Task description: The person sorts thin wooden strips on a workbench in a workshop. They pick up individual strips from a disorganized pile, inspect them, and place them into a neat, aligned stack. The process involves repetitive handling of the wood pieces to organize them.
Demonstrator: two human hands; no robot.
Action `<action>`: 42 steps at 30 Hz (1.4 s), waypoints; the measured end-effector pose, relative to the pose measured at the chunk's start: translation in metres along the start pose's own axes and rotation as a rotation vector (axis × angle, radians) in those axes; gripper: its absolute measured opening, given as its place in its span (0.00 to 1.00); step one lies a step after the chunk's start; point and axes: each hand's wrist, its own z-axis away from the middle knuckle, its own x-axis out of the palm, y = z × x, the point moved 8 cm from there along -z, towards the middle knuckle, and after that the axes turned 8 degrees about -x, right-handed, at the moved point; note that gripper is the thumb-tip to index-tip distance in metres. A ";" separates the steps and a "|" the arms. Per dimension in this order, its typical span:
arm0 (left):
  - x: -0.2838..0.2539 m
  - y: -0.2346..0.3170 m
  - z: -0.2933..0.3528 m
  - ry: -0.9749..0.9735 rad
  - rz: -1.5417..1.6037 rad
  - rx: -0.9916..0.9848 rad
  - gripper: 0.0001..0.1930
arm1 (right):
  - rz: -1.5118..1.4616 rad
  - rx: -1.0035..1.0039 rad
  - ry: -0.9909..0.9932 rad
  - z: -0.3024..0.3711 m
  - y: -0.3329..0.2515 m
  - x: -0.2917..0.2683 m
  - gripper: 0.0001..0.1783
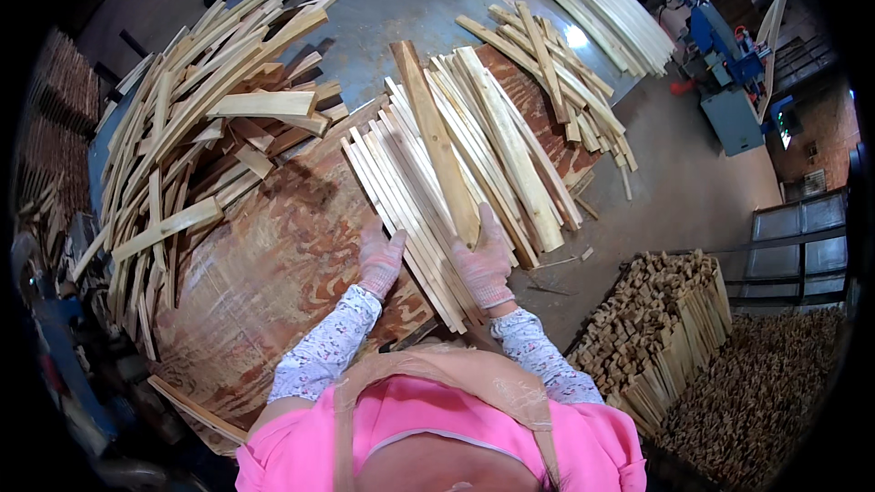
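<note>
A row of pale wooden strips (406, 200) lies side by side in front of me, slanting away to the upper left. My left hand (381, 260), in a pale pinkish work glove, rests against the row's left edge, thumb apart from the fingers. Across the strips lies a longer, browner wooden board (428, 128). At its near end is my gloved right hand (483, 262), with the board's end between thumb and fingers. Right of that hand lie wider, rougher boards (515, 150). The undersides of both hands are hidden.
A stained plywood tabletop (264, 264) bears everything. At left rises a jumbled heap of wood strips (182, 137); a smaller pile (556, 64) lies far right. Bundled upright sticks (652, 328) stand at lower right. A blue machine (720, 46) is beyond, at upper right.
</note>
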 end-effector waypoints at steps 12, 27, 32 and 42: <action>0.013 0.053 0.037 -0.420 0.764 -0.134 0.24 | -0.013 -0.134 -0.273 0.054 -0.020 0.046 0.45; -0.127 -0.123 0.040 -0.333 0.778 -0.423 0.19 | -0.136 0.036 -0.966 0.172 -0.034 0.195 0.28; -0.121 -0.166 0.046 -0.329 1.056 -0.478 0.21 | -0.208 -0.019 -1.138 0.185 -0.037 0.224 0.22; -0.104 -0.138 0.037 -0.244 1.075 -0.444 0.22 | -0.340 0.403 -0.893 0.168 0.002 0.225 0.30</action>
